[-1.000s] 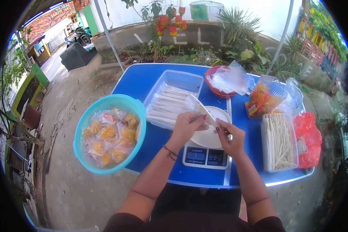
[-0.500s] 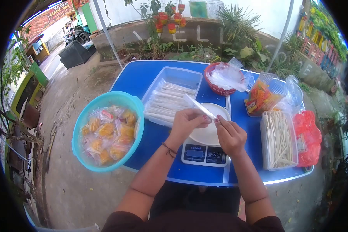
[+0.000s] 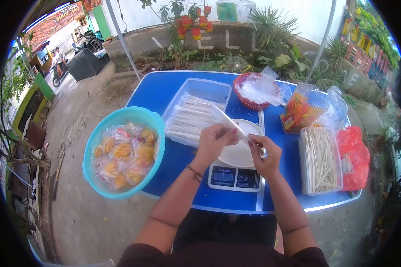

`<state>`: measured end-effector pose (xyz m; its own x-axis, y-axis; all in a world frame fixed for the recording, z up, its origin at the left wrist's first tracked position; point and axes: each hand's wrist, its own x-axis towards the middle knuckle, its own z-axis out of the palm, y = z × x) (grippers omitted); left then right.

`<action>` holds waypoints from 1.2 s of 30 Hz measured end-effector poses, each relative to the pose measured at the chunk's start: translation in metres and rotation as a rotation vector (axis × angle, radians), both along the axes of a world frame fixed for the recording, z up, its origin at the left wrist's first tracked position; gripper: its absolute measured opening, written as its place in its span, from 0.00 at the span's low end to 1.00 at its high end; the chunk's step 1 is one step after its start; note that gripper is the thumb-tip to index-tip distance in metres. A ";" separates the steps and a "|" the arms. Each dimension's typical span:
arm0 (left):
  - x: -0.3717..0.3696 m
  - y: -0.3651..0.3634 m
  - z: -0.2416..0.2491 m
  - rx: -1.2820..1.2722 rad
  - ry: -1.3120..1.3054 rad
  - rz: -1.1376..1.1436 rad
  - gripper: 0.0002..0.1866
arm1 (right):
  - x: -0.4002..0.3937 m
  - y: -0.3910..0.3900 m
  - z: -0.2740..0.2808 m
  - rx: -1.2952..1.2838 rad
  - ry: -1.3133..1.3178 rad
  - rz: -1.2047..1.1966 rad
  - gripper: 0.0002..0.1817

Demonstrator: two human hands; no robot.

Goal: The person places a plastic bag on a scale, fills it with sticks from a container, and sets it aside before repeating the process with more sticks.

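Packet (image 3: 225, 119) steeper now, between both grips (image 3: 213, 141) (image 3: 268, 159)

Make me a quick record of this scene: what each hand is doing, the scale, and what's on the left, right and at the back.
Left hand: pinching a slim white packet
Right hand: pinching its lower end
Scale: on the blue table, round white plate on top; display unreadable
Left: turquoise basin of bagged yellow-orange pieces
Right: clear tub of pale sticks
Back: red basket of clear plastic bags
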<state>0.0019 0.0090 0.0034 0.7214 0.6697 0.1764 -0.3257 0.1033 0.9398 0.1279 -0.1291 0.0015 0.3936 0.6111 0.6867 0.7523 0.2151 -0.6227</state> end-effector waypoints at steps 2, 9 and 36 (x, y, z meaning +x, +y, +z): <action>0.000 -0.001 -0.001 0.025 -0.001 0.028 0.09 | -0.002 0.000 0.003 -0.002 -0.019 -0.013 0.11; -0.001 0.001 0.006 0.052 -0.067 0.106 0.07 | 0.003 0.001 0.002 -0.103 0.102 0.055 0.12; 0.045 0.179 -0.035 0.417 0.268 0.893 0.17 | 0.037 0.241 0.000 -0.483 -0.308 -0.050 0.08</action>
<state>0.0470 0.1876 -0.0316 0.0390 0.9044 0.4248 0.1026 -0.4265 0.8986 0.1652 0.1116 0.0013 0.2562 0.8697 0.4220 0.9165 -0.0798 -0.3920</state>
